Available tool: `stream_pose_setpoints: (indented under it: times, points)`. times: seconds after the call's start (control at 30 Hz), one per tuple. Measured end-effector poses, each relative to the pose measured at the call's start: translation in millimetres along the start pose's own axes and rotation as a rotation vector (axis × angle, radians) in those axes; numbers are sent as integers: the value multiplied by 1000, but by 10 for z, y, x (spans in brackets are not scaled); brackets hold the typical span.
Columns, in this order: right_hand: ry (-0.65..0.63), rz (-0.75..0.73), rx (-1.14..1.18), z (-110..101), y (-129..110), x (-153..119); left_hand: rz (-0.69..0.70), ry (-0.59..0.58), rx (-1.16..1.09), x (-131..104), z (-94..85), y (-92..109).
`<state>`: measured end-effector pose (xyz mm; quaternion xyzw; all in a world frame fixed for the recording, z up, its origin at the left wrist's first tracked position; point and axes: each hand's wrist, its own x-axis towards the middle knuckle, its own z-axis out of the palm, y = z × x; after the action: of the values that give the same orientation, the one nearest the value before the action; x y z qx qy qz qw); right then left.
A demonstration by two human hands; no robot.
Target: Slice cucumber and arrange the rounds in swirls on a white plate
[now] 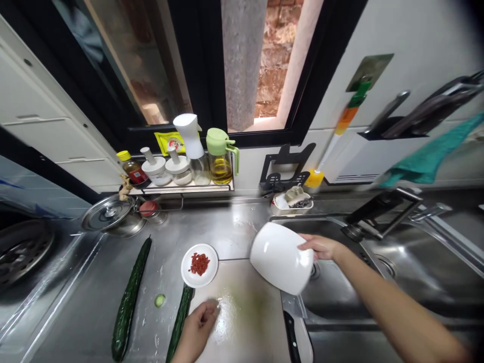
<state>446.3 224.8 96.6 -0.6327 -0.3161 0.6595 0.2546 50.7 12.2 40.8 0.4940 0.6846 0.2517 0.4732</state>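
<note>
My right hand (319,246) grips the rim of a white squarish bowl (282,257). The bowl is tilted, held above the right side of the cutting board (242,322) and the near edge of the sink. My left hand (200,325) hovers by the board's left edge, fingers curled in, with nothing visible in them. Beside it lies a cucumber (180,322), partly covered by that hand and a small white plate (199,282) of red dried berries (199,263). Farther left are a longer cucumber (132,297) and a cut cucumber end (160,300). The board looks wet.
A black-handled knife (291,335) lies at the board's right edge, by the sink (333,292) with its faucet (393,212). Behind stand a rack (185,189) with an oil bottle (219,161) and seasoning jars, and a lidded pot (109,214). A knife holder (359,156) hangs on the wall.
</note>
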Motion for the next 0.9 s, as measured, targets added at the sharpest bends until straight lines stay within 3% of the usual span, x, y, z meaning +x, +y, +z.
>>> stream_pose_setpoints:
  times: [0.07,0.17,0.3,0.63,0.9]
  points:
    - [-97,33,94,354,89,257,-3,2,-5,7,12,-4]
    - [-120,19,246,806,285,559,-9,9,-22,22,15,3]
    - [-92,3,384,1172,494,770,-18,7,-45,49,7,-2]
    - [-15,29,488,1363,724,771,-10,10,-111,107,54,0]
    - [57,-23,337,1422,769,754,-7,-3,-94,133,75,-6]
